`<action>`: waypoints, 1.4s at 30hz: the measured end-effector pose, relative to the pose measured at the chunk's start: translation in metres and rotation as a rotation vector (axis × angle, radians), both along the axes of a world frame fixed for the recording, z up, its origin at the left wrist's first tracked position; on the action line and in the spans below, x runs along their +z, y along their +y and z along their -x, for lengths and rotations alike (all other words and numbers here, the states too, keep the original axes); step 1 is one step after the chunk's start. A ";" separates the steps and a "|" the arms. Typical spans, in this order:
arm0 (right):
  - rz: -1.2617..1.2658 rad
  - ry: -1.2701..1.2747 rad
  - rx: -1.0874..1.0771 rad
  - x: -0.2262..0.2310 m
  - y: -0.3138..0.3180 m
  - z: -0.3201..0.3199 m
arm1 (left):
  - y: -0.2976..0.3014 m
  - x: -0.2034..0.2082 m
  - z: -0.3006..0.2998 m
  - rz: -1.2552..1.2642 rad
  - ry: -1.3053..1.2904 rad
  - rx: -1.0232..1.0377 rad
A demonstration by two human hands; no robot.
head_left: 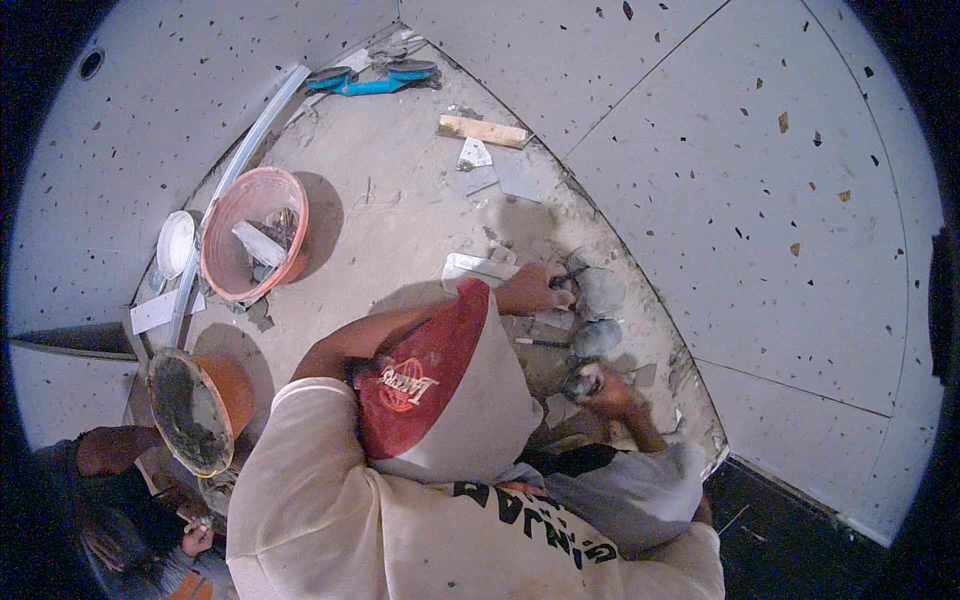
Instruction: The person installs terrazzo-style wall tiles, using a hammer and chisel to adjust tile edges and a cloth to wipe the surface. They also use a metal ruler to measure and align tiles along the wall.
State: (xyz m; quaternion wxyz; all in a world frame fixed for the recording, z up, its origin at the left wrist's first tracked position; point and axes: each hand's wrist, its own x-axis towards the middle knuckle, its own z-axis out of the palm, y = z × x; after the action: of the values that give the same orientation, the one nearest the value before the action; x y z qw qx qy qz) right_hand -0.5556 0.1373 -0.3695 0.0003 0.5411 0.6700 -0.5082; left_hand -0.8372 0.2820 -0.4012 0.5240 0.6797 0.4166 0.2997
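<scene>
Neither my left hand nor my right hand shows in the head view. In front of me a person in a red-and-white cap (420, 390) and a pale shirt (320, 490) bends over the floor. One hand of theirs (535, 290) rests near a whitish flat plate (475, 268). Their other hand (605, 392) is closed around a small grey object whose kind I cannot make out. Beside these hands lie rounded grey lumps (603, 290) and a thin dark stick with a pale tip (540, 343).
Left stand a pink bucket (222, 250) with debris and an orange bucket (235, 395) of grey mix, near a long metal bar (240, 150). A blue double suction lifter (372, 86) and wood strip (480, 131) lie farther off. Another person's hand (197, 537) shows lower left. Speckled panels (740, 220) border the floor.
</scene>
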 end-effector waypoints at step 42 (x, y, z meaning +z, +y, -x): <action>0.202 0.259 -0.564 0.103 0.162 0.126 | 0.002 0.039 0.022 0.610 -0.599 0.001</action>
State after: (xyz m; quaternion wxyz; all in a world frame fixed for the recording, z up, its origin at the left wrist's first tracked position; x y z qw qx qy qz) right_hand -0.6814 0.2993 -0.2666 -0.1720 0.6335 0.4343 -0.6169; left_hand -0.8595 0.2839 -0.3621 0.7988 0.3764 0.3160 0.3470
